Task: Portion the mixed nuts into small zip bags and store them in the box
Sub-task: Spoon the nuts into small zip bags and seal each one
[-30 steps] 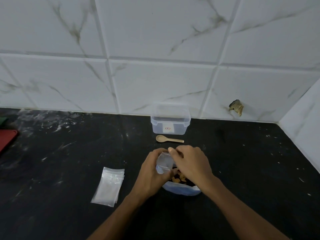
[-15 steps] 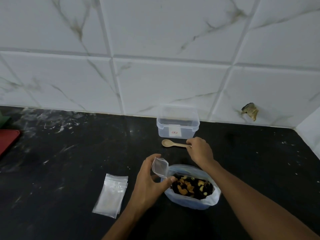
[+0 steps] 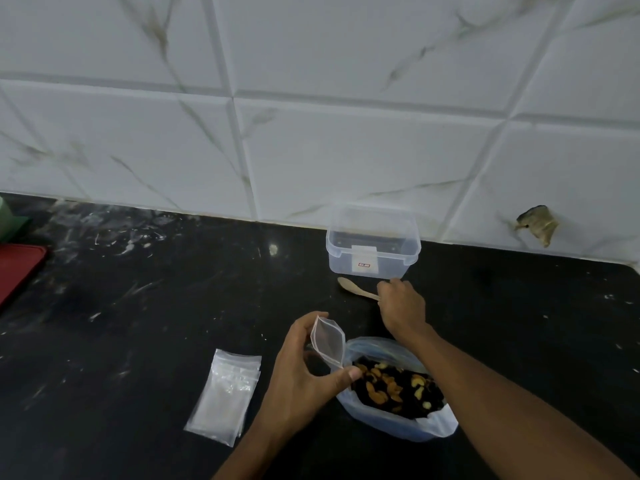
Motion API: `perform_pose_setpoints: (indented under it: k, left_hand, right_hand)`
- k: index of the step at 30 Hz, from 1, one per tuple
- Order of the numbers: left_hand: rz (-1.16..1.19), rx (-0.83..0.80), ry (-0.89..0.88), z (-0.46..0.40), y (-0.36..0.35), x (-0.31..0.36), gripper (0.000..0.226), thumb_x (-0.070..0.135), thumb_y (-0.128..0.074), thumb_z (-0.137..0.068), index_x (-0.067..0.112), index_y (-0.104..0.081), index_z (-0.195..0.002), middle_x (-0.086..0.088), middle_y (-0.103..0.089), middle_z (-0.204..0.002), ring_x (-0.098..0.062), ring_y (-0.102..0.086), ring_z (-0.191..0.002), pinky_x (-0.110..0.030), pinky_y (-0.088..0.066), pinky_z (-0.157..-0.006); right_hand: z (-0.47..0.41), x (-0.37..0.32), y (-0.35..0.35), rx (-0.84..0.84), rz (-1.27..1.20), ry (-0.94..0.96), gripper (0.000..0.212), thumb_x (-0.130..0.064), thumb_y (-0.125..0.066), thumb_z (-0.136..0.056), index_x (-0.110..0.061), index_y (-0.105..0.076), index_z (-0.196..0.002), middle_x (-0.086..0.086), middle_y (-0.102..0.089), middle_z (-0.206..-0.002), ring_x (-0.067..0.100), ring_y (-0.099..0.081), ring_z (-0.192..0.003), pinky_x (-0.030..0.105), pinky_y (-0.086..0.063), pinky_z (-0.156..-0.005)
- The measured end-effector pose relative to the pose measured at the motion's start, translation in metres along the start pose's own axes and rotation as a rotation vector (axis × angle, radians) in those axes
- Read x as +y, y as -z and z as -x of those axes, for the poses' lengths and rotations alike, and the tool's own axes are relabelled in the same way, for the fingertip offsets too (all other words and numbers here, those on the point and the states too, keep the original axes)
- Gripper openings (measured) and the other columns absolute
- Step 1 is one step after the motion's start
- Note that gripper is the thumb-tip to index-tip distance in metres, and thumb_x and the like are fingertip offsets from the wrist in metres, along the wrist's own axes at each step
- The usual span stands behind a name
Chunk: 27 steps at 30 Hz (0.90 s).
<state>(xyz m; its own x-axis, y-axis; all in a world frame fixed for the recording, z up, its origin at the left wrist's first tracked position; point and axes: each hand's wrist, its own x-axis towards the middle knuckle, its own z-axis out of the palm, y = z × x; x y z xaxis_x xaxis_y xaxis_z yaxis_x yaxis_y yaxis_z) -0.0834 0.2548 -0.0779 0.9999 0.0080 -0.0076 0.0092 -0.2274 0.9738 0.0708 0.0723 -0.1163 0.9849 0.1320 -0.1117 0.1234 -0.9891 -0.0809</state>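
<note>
Pinching a clear crinkly zip bag [image 3: 328, 342], left hand [image 3: 301, 372]; right hand [image 3: 403, 306] grips the smooth wooden spoon [image 3: 356, 289]

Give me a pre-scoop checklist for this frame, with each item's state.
1. Small zip bag held with mouth open by left hand: ok.
2. Right hand gripping wooden spoon handle: ok; the spoon's bowl is on the counter.
3. Mixed nuts exposed in open bag: ok.
4. Clear box lid off: ok.
5. Spare zip bags stacked nearby: ok.
6. Box clean inside: cannot tell.
</note>
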Motion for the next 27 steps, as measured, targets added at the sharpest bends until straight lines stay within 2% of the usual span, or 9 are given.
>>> perform_pose_setpoints:
  k: [2, 6, 8, 11, 16, 19, 23, 25, 27]
  left_hand:
    - [0.001, -0.007, -0.014, 0.0, -0.001, 0.002, 0.074, 0.056, -0.082, -0.061, 0.056, -0.042, -0.123, 0.026, -0.053, -0.125, 0.001, -0.054, -0.118, -0.026, -0.051, -0.092]
    - [0.013, -0.026, -0.024, 0.005, 0.0, 0.005, 0.073, 0.055, -0.081, -0.063, 0.053, -0.044, -0.126, 0.02, -0.054, -0.128, -0.003, -0.055, -0.12, -0.03, -0.051, -0.094]
    - [0.021, -0.038, -0.029, 0.009, 0.001, 0.004, 0.072, 0.052, -0.081, -0.065, 0.051, -0.045, -0.128, 0.019, -0.054, -0.129, -0.005, -0.055, -0.121, -0.034, -0.051, -0.096]
    - [0.064, -0.096, -0.005, 0.015, 0.001, 0.002, 0.072, 0.053, -0.08, -0.065, 0.051, -0.045, -0.128, 0.018, -0.053, -0.131, -0.006, -0.054, -0.123, -0.038, -0.051, -0.098]
    - [0.095, -0.22, 0.02, 0.024, -0.003, -0.002, 0.066, 0.042, -0.08, -0.07, 0.046, -0.048, -0.128, 0.017, -0.056, -0.129, -0.01, -0.056, -0.123, -0.043, -0.05, -0.101]
    - [0.11, -0.278, 0.025, 0.027, -0.008, 0.0, 0.059, 0.038, -0.078, -0.072, 0.048, -0.05, -0.124, 0.021, -0.058, -0.125, -0.007, -0.057, -0.121, -0.033, -0.052, -0.098]
    - [0.138, -0.303, 0.029, 0.029, -0.011, 0.006, 0.062, 0.042, -0.076, -0.071, 0.04, -0.048, -0.126, 0.026, -0.059, -0.12, 0.001, -0.057, -0.117, -0.014, -0.05, -0.087]
    - [0.137, -0.297, 0.028, 0.027, -0.011, 0.006, 0.062, 0.043, -0.075, -0.07, 0.04, -0.048, -0.126, 0.028, -0.059, -0.118, 0.002, -0.057, -0.116, -0.012, -0.05, -0.085]
    - [0.127, -0.304, 0.021, 0.026, -0.01, 0.007, 0.063, 0.043, -0.076, -0.071, 0.04, -0.048, -0.127, 0.027, -0.059, -0.118, 0.002, -0.057, -0.116, -0.013, -0.051, -0.085]
  right_hand:
    - [0.002, -0.001, 0.003, 0.023, -0.006, -0.002, 0.002, -0.017, -0.056, -0.094, -0.018, -0.057, -0.094, 0.005, -0.062, -0.101, 0.019, -0.055, -0.09, 0.032, -0.048, -0.072]
    - [0.02, 0.004, 0.019, 0.099, -0.055, 0.021, 0.011, -0.021, -0.06, -0.092, -0.022, -0.051, -0.084, 0.002, -0.064, -0.088, 0.017, -0.047, -0.075, 0.031, -0.037, -0.069]
    - [0.037, 0.011, 0.03, 0.143, -0.178, 0.011, 0.011, -0.024, -0.065, -0.09, -0.02, -0.055, -0.085, -0.001, -0.065, -0.081, 0.015, -0.052, -0.07, 0.031, -0.04, -0.065]
    - [0.073, 0.021, 0.049, 0.185, -0.421, 0.0, 0.005, -0.021, -0.069, -0.088, -0.022, -0.064, -0.088, -0.007, -0.065, -0.075, 0.008, -0.06, -0.067, 0.031, -0.052, -0.062]
    - [0.141, 0.038, 0.063, 0.2, -0.479, 0.021, 0.016, -0.011, -0.062, -0.092, -0.015, -0.073, -0.102, 0.0, -0.067, -0.087, 0.007, -0.06, -0.076, 0.026, -0.052, -0.072]
    - [0.166, 0.041, 0.057, 0.14, -0.394, -0.009, 0.021, -0.012, -0.058, -0.094, -0.015, -0.072, -0.11, 0.003, -0.068, -0.098, 0.011, -0.061, -0.085, 0.023, -0.05, -0.076]
    - [0.188, 0.038, 0.051, 0.104, -0.301, -0.031, 0.026, -0.01, -0.058, -0.092, -0.016, -0.069, -0.113, 0.002, -0.062, -0.093, 0.014, -0.06, -0.081, 0.03, -0.053, -0.074]
    - [0.194, 0.037, 0.054, 0.11, -0.301, -0.038, 0.024, -0.01, -0.058, -0.092, -0.016, -0.069, -0.113, 0.001, -0.061, -0.093, 0.013, -0.059, -0.081, 0.029, -0.053, -0.074]
    - [0.198, 0.036, 0.057, 0.051, -0.278, -0.045, 0.024, -0.016, -0.058, -0.093, -0.015, -0.066, -0.115, 0.002, -0.06, -0.102, 0.015, -0.059, -0.09, 0.028, -0.051, -0.081]
